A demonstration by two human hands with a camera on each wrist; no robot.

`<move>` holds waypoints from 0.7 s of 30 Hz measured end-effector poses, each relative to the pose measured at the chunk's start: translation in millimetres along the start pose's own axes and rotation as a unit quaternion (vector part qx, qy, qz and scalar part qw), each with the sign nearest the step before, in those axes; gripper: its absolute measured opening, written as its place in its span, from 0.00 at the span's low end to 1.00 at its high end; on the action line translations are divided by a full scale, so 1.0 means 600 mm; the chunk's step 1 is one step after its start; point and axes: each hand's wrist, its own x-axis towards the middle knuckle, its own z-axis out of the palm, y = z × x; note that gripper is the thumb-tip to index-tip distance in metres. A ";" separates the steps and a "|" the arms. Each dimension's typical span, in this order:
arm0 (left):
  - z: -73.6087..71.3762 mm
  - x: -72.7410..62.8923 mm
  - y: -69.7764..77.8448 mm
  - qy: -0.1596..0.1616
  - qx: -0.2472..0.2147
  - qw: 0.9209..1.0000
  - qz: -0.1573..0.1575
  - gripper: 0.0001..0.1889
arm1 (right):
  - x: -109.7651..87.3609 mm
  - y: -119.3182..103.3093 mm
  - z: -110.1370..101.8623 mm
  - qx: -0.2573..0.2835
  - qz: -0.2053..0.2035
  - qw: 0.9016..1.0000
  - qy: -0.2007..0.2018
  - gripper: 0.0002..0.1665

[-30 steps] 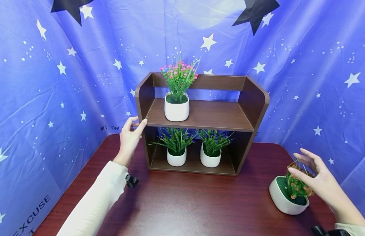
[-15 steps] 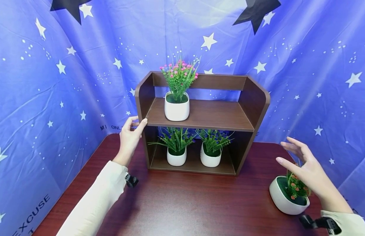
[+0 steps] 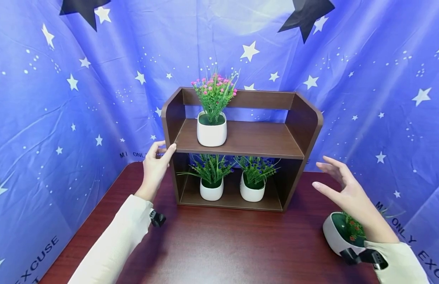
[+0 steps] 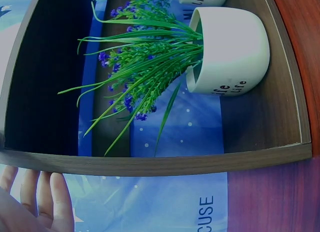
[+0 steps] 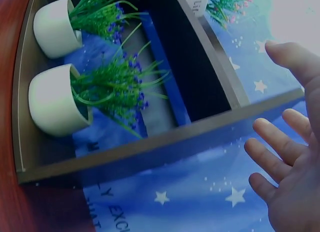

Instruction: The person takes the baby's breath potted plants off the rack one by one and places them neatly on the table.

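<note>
Shelf [image 3: 262, 138] holding three pots [image 3: 212, 135], flowers [image 3: 219, 83] in each

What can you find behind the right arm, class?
Part of a white pot with orange flowers, plus table and curtain. The right arm covers the pot's right side, which cannot be seen.

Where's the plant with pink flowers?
In the head view, the pink plant stands left of centre on the shelf's upper board, above a blue-flowered plant.

Shelf [image 3: 262, 138] brown; pots [image 3: 212, 135] white; tabletop [image 3: 219, 244] reddish; backdrop [image 3: 109, 79] blue, starred.
</note>
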 end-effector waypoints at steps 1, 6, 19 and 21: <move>0.000 0.000 0.000 0.000 0.000 1.000 0.000 0.22 | 0.003 -0.003 0.003 0.004 -0.002 1.000 -0.002 0.46; 0.000 0.001 -0.001 -0.002 -0.003 1.000 0.003 0.23 | 0.020 -0.014 0.017 0.024 -0.028 0.999 -0.012 0.47; -0.002 0.000 0.000 -0.004 -0.012 1.000 0.006 0.22 | 0.065 -0.043 0.060 0.065 -0.084 0.994 -0.028 0.45; -0.002 0.000 0.000 -0.004 -0.012 1.000 0.005 0.23 | 0.072 -0.048 0.065 0.066 -0.089 0.993 -0.033 0.45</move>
